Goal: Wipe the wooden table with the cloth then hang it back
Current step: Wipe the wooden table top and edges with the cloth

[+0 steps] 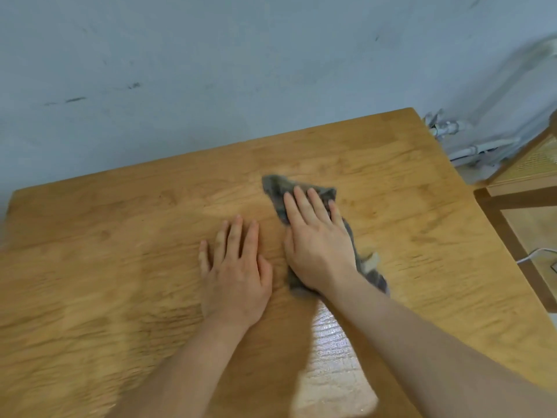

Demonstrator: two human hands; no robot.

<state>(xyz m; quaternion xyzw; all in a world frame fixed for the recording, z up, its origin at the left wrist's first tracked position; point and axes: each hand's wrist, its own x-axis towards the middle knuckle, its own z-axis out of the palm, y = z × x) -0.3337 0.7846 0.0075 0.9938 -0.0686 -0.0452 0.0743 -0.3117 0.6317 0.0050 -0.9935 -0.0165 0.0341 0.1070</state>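
Observation:
A grey crumpled cloth (275, 188) lies on the wooden table (120, 236), right of the middle. My right hand (316, 239) lies flat on top of it, fingers spread, pressing it onto the wood; cloth shows beyond the fingertips and behind the wrist. My left hand (235, 267) rests palm down on the bare wood just left of the cloth, fingers apart, holding nothing. The picture is blurred by motion.
A pale blue-grey wall (211, 70) runs along the table's far edge. Past the right edge stand a wooden chair with a woven seat (536, 164), white pipes (470, 146) low on the wall, and a white cable (533, 254) on the floor.

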